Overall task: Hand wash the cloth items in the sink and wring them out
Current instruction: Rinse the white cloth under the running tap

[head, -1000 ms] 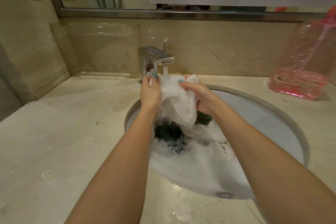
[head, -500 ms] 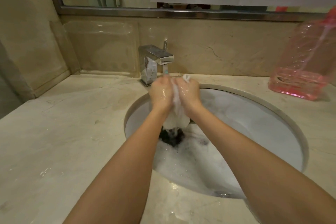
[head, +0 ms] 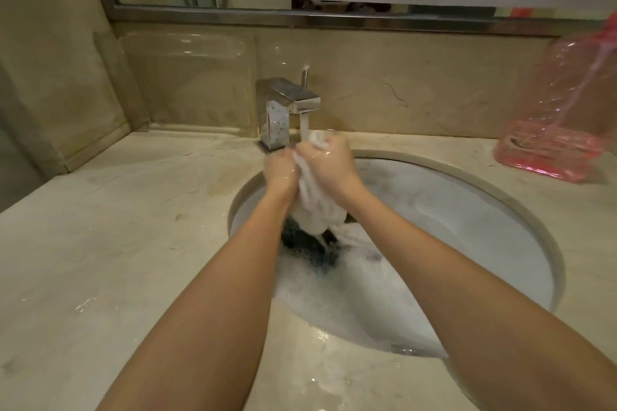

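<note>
Head view: left hand [head: 280, 170] and right hand [head: 329, 163] both clenched a white cloth [head: 317, 207] under the running tap [head: 293, 100]; palm sides were hidden, and a dark cloth [head: 300, 240] lay half-buried in suds [head: 350, 294].

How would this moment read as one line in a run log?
step: washing; left hand: grips bunched white cloth; right hand: grips same cloth; square chrome faucet: running; dark cloth: in foamy round white sink
</note>
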